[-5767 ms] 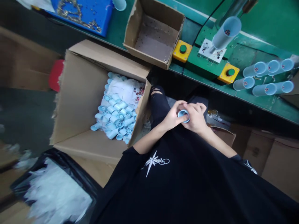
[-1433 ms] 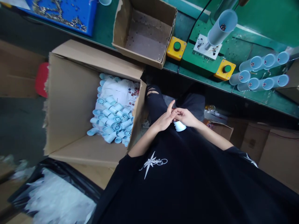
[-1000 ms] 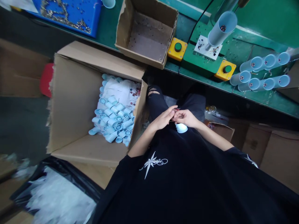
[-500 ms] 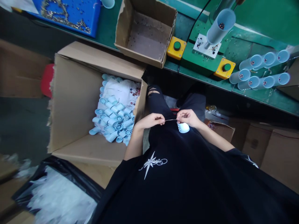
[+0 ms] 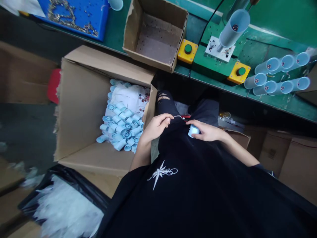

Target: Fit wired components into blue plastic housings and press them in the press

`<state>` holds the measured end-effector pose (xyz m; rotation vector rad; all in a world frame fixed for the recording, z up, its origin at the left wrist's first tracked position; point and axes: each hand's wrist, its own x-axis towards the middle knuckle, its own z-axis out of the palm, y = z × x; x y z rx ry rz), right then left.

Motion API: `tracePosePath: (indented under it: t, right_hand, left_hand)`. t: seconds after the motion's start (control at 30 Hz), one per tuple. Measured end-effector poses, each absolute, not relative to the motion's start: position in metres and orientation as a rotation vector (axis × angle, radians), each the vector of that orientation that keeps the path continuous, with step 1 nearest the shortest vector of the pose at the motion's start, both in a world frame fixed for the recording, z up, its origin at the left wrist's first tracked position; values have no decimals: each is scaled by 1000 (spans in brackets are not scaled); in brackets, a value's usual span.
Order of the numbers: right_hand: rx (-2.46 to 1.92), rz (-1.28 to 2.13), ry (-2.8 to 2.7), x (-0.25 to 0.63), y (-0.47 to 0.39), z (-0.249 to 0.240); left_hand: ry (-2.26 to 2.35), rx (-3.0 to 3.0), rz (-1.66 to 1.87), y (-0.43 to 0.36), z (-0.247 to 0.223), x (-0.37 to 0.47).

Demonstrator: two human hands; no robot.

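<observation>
Two hands meet over the person's lap, close together but apart: the left hand (image 5: 158, 125) pinches one end of a thin pale wire (image 5: 178, 116) between thumb and fingers, while the right hand (image 5: 206, 131) curls its fingers and thumb around a light-blue cup (image 5: 193, 131). That cup lies against the right hand's inner side, facing the left hand but not touching it, just above the black shirt (image 5: 210, 185). The wire reaches from the left fingertips toward the right hand's fingertips, above the cup.

The cup is short, rounded and smooth, brightly lit on its side, with small notches or bumps along the edge nearer the left hand; its inside is hidden. The wire bends slightly and has a small whitish tip at its free end.

Beside the left arm, a large open carton (image 5: 84, 109) holds a heap of similar light-blue cups (image 5: 123, 127). On the green tabletop (image 5: 279, 105), seven longer light-blue tubes (image 5: 262, 90) lie at the right, and another tube (image 5: 232, 31) sits over a metal plate (image 5: 219, 53) between two yellow button boxes (image 5: 187, 58).
</observation>
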<state>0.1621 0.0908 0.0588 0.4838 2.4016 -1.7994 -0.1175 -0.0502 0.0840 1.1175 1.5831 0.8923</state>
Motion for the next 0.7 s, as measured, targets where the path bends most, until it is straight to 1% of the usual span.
tracePosePath:
  t: [0.1,0.23,0.37,0.57,0.7]
  right_hand:
    - [564,-1661,2610,161,94,71]
    - [665,-1614,2789,155,94,80]
    - [637,-1565,2973,151,92,81]
    - [574,-1449,3087,147,89,78]
    - [580,-1428,3152,146,88,75]
  left_hand:
    - [1563,1142,1018,-49,94,-108]
    - [1601,1201,1065,-46,102,-98]
    - [1593,1292,1130,-43,104,-93]
    - [1496,1361,1242,-42,104,-88]
    - [1514,1512,1195,-41,108,-86]
